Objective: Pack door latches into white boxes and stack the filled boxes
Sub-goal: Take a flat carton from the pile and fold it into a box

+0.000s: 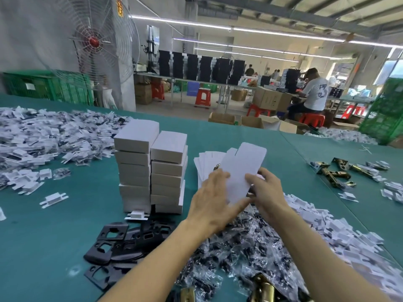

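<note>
Teal tabletop [65, 225], flat unfolded white box [242, 171] with rounded flaps.

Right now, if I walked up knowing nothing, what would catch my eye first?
Dead centre, the left hand and right hand hold an unfolded white box. Just left of them stand two tall stacks of closed white boxes on the teal table, with black plates in front and a heap of bagged parts under the forearms.
</note>
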Tool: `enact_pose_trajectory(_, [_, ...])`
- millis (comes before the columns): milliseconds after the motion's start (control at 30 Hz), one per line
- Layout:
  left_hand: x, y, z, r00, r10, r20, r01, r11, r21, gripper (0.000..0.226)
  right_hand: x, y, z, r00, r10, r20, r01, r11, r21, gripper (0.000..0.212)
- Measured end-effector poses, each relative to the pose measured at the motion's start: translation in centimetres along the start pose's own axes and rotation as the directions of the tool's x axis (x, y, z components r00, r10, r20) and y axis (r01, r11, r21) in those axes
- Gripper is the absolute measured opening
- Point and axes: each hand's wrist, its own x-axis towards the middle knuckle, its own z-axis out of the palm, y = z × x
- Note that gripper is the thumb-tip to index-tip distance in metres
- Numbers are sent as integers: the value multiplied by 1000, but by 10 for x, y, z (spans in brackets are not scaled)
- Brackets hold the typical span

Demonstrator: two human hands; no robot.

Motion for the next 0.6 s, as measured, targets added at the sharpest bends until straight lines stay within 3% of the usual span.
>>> enact_pose_trajectory(100, [-3, 11, -8, 988, -151, -19, 146, 978, -147, 107, -29, 2, -4, 972, 44, 230, -66, 994, 90, 34])
enact_pose_trajectory(167, [-7, 13, -13, 980, -199, -26, 190, 959, -210, 114, -45, 2, -5, 934, 47, 354, -71, 996, 56, 38])
enact_pose_trajectory(267, [-15, 15, -19, 978, -208, 21, 200, 901, -385, 128, -58, -7, -8, 907, -35, 420, 4, 997, 74, 37])
enact_pose_trajectory(333, [-22, 14, -23, 976, -188, 110, 217, 810, -544, 131, -63, -17, -8, 895, -106, 433, 80, 994, 78, 34])
enact_pose_trajectory(467, [-30, 10, -39, 960, -37, 276, 247, 566, -787, 105, -71, -24, -4, 832, -241, 500, 260, 965, 33, 43])
enact_pose_trajectory(533, [-31, 8, -50, 956, 24, 294, 246, 481, -842, 85, -75, -25, 3, 810, -271, 519, 317, 949, 0, 50])
enact_pose_trajectory(600, [-34, 7, -58, 941, 79, 330, 272, 403, -874, 79, -78, -27, 11, 797, -321, 511, 434, 894, -115, 46])
